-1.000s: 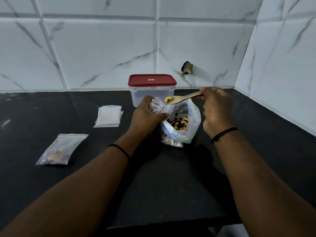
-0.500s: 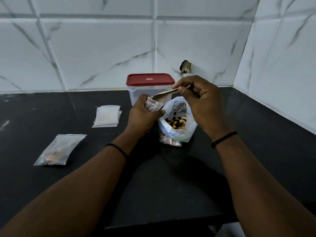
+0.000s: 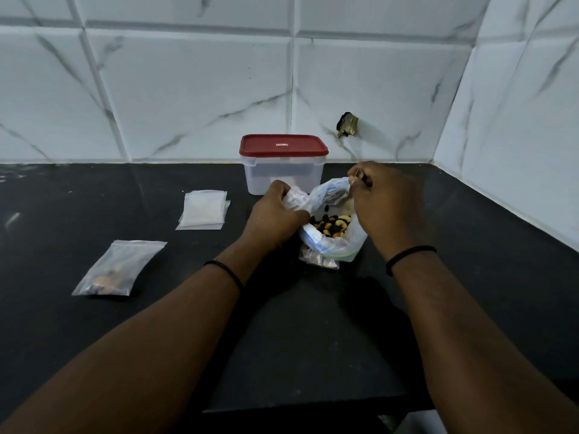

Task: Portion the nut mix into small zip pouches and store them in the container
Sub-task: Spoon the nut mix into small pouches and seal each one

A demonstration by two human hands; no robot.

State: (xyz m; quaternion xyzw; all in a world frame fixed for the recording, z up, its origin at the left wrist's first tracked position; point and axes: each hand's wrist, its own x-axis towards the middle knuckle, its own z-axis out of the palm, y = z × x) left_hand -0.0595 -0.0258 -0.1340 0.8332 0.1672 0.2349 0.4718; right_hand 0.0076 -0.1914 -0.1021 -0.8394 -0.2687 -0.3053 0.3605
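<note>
**A:** Since only the head view is live: left hand [image 3: 275,211] pinches a small zip pouch [image 3: 294,198] at frame centre, touching the rim of the big nut-mix bag [image 3: 332,242]. Right hand [image 3: 385,208] is curled round the spoon handle [image 3: 358,175], with the bowl down inside the bag.

**B:** Change?

**A:** One second back the spoon was loaded above the bag; half a second back it was tipped at the pouch mouth. Now it's back in the nuts [image 3: 330,225]. I read that as one scoop delivered and the next being drawn.

**B:** Pouch fill?

**A:** Can't tell, it's crumpled in the fingers.

**B:** Rest?

**A:** Filled pouch [image 3: 117,269] lies lower left; empty pouch stack [image 3: 203,209] is left of centre. Red-lidded container [image 3: 283,164] stands just behind the bag, lid on. Nothing looks stored yet; early stage.
</note>
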